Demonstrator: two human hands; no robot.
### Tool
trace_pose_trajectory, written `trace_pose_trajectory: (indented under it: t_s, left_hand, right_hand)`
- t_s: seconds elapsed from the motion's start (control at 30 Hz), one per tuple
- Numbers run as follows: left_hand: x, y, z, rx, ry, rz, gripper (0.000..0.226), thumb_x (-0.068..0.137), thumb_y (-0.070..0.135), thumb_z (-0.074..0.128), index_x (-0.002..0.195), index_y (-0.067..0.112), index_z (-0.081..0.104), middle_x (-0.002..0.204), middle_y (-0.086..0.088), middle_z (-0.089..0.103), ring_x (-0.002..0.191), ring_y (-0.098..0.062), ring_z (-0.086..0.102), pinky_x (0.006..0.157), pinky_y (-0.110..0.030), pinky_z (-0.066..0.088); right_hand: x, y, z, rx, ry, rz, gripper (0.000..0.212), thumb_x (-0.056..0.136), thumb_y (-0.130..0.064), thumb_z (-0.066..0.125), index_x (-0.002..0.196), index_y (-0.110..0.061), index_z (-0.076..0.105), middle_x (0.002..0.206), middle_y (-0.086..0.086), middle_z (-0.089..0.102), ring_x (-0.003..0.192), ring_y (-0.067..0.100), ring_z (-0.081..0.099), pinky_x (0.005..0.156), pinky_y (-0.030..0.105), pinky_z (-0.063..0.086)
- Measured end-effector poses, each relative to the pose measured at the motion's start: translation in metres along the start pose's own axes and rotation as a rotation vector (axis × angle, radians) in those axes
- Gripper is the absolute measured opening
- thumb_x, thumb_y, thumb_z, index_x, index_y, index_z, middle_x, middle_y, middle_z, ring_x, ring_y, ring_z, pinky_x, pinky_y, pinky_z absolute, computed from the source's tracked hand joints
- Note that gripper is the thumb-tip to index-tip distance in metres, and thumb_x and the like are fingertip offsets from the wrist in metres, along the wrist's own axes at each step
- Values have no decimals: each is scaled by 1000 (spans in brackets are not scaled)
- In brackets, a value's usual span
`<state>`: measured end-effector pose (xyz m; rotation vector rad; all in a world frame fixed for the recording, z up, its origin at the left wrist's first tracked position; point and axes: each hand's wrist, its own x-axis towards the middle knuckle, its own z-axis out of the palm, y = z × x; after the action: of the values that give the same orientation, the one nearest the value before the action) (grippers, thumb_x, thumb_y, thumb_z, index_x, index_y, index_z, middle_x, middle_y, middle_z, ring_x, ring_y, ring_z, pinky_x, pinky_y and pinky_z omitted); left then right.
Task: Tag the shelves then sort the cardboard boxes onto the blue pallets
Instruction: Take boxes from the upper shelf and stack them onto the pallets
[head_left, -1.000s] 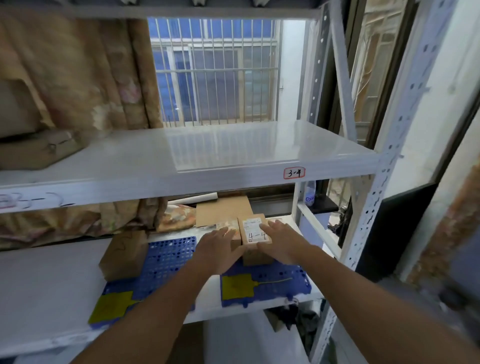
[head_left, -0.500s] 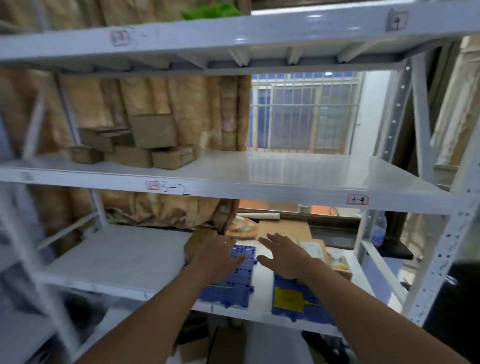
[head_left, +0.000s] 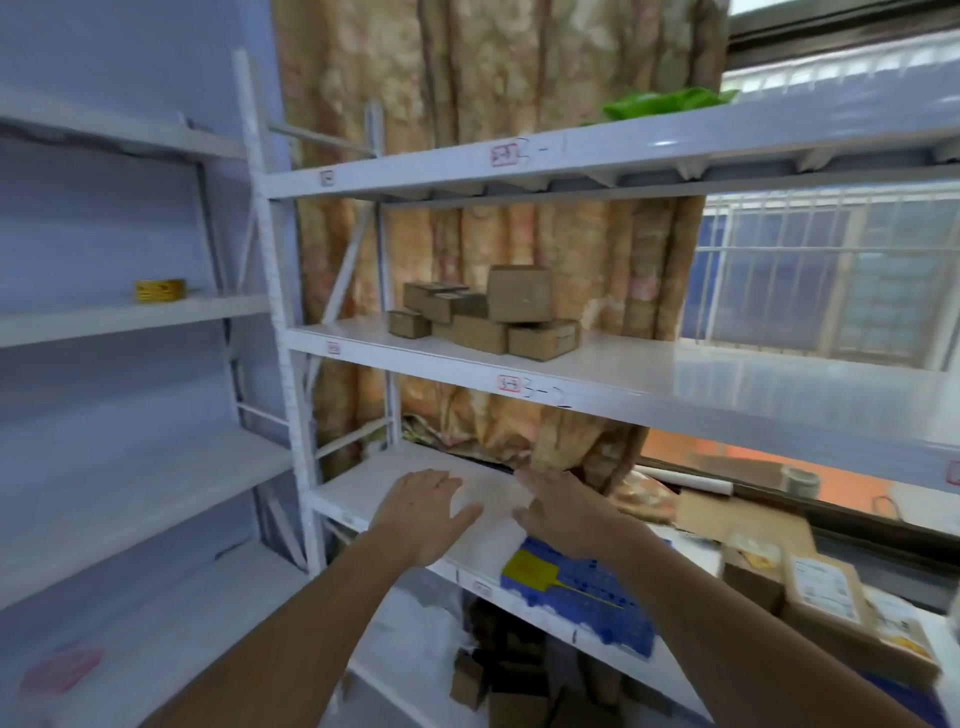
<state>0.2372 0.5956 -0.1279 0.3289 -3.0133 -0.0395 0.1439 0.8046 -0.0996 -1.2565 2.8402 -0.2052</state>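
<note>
My left hand (head_left: 423, 512) and my right hand (head_left: 563, 512) hover side by side with straight fingers over the lower white shelf (head_left: 384, 480), holding nothing. A blue pallet (head_left: 587, 592) with a yellow patch lies on that shelf just below my right wrist. To the right sits a cardboard box (head_left: 826, 597) with a white label. A pile of several cardboard boxes (head_left: 493, 317) stands on the middle shelf (head_left: 727, 384), whose front edge carries a red-framed tag (head_left: 509, 383). The upper shelf bears a similar tag (head_left: 504, 155).
A second white rack stands at the left, with a yellow tape roll (head_left: 160, 290) on it. A patterned curtain (head_left: 493, 93) hangs behind the shelves and a barred window (head_left: 826, 280) is at the right. More boxes (head_left: 498, 680) lie on the floor below.
My view has swung left and up, away from the labelled box. Both hands have let go of that box and moved left, now open above the bare lower shelf.
</note>
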Motion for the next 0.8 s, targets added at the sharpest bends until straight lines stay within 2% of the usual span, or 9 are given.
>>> trace_pose_trajectory:
  t_s: [0.1,0.27,0.43,0.5,0.67,0.8]
  left_hand:
    - [-7,-43,-12,4,30,-38,77,100,71,18,161,25,26,169,0,22,155,-19,18,126,-39,11]
    - [-7,-123,-30,5,95,-86,78,98,74,17,158,26,32,165,1,30,152,-20,25,125,-42,17]
    - [2,-190,-43,8,175,-86,72,98,73,19,145,27,49,148,3,52,137,-21,45,116,-41,33]
    - [9,-212,-43,12,189,-89,76,95,76,15,141,28,53,143,4,56,133,-21,49,113,-41,37]
    - [34,-253,-42,-13,206,-94,73,97,74,19,146,29,50,146,5,55,133,-20,49,113,-42,38]
    - [66,-272,-46,-44,247,-74,71,98,72,22,144,28,52,142,4,57,129,-20,51,110,-39,40]
  right_hand:
    - [31,-39,1,-23,22,-54,72,105,-55,36,163,-17,17,170,5,16,153,27,21,122,41,23]
    - [83,-108,-11,-21,113,-145,64,106,-46,41,159,-13,29,162,10,35,146,27,33,117,38,28]
    - [123,-161,-16,-10,152,-147,56,108,-43,39,156,-14,36,159,8,39,146,26,34,117,35,26]
    - [140,-172,-15,-13,158,-143,55,107,-45,39,154,-16,39,156,7,42,145,26,37,116,36,28]
    - [185,-180,-16,-35,159,-147,59,106,-51,37,158,-22,33,161,2,36,148,23,31,119,38,26]
    - [231,-176,-23,-65,249,-133,56,103,-52,41,151,-22,43,151,3,48,137,24,45,112,38,38]
